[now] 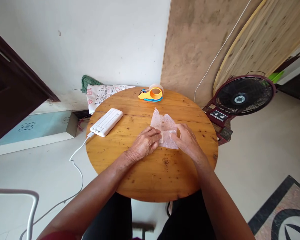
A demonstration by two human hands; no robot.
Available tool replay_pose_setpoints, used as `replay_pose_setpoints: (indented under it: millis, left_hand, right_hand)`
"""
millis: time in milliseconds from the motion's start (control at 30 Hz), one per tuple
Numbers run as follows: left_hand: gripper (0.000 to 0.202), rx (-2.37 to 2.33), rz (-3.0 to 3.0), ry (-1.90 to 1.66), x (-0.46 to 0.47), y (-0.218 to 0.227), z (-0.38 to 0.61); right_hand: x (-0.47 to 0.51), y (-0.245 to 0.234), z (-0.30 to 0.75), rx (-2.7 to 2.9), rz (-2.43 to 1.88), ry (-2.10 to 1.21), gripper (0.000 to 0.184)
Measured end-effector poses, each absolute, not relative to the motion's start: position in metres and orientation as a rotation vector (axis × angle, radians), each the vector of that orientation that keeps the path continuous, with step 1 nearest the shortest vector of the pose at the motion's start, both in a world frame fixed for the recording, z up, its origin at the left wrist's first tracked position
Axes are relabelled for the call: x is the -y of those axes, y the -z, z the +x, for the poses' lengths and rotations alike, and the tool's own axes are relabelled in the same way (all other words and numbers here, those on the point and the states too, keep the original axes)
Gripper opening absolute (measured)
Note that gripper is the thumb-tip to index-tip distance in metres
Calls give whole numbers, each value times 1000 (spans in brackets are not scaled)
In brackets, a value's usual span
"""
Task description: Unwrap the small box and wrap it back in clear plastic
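A small piece of pinkish clear bubble wrap [169, 138] lies partly folded in the middle of the round wooden table [150, 180], one corner sticking up at the far side. My left hand [146, 141] rests at its left edge, fingers curled together and fingertips pressed on the plastic. At the right edge, my right hand [187, 140] has thumb and bent forefinger on the wrap, gripping its border. What is inside the folds, if anything, I cannot make out. Beyond the wrap stands a roll of clear tape in a yellow and blue dispenser [152, 93].
A white power bank [107, 122] lies on the table's left side, its white cable [82, 175] hanging to the floor. A dark red fan [243, 96] stands to the right. Behind the table are a printed sack [100, 95] and a white wall [110, 40].
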State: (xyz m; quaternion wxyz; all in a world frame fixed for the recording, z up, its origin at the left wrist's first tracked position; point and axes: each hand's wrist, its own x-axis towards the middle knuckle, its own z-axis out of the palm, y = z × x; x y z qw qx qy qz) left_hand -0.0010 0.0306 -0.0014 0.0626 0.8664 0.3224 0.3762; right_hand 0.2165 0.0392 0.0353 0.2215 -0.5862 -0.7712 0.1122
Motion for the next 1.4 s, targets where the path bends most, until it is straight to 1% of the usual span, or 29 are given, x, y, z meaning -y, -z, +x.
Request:
replay_pose_setpoints:
  millis: [67,233,367,567,700,900,1067,1267,1400]
  left_hand:
    - [28,-985,2614,-1099,-30,0,-1]
    - [29,-980,2626,-1075,-30,0,-1]
    - [29,-984,2644,-1057,-31,2,-1]
    - [25,-1107,2727,-993,-31,4,-1]
    - [23,-1130,2764,-930,-32,4,-1]
    - [28,-1062,2754,-910,-33,1,0]
    - [30,-1031,2698,-929,-33,1,0]
    - [27,-1114,2616,-908,-29,-1,1]
    - [22,-1108,2526,-983,-27,-2,1]
  right_hand:
    - [-33,-30,215,2029,-1693,-311,27]
    - [-25,-25,208,1846,-1829,-476,22]
    - [-29,-28,200,1814,-1911,-568,17]
    - [-37,-20,188,1806,-1951,-484,7]
    - [-37,-19,183,1728,-1902,-437,19]
    - [-36,-12,170,1502,-1564,-808,50]
    - [-41,-12,166,1482,-1566,-798,66]
    - [-40,-21,163,1507,-1566,-764,68]
    - [-33,-30,162,1534,-1569,-844,67]
